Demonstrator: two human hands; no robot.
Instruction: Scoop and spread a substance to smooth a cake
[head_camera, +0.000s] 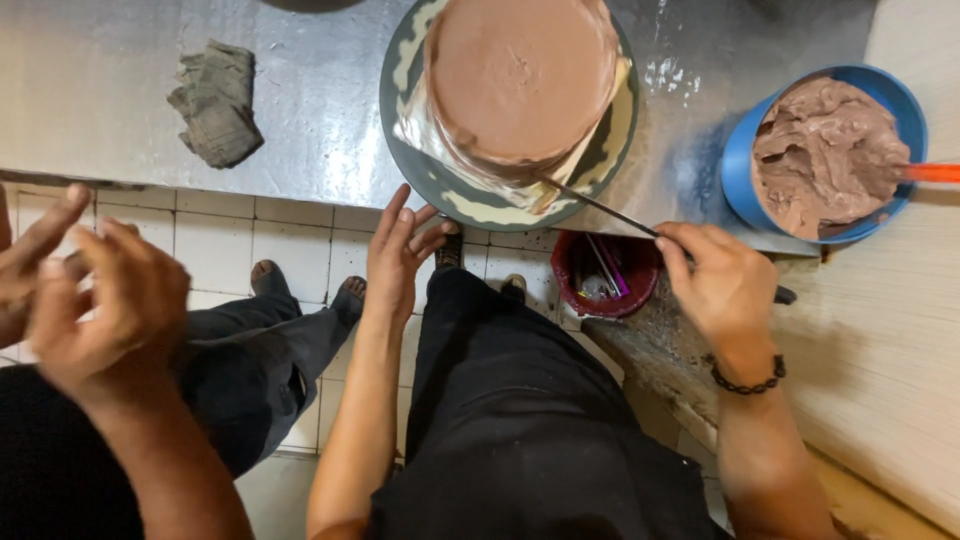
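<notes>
The chocolate-frosted cake (520, 80) stands on a turntable (420, 170) on the steel surface (310, 110), its far edge cut off. The right hand (720, 285) is clamped on a long spatula (600, 205) whose tip meets the cake's base. The left hand (400, 255), fingers open, touches the turntable's rim. Another person's hands (90, 290) blur at left.

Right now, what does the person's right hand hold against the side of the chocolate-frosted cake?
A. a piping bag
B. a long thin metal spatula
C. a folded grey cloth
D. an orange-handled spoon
B: the right hand grips a thin metal spatula whose blade reaches the base of the cake.
</notes>
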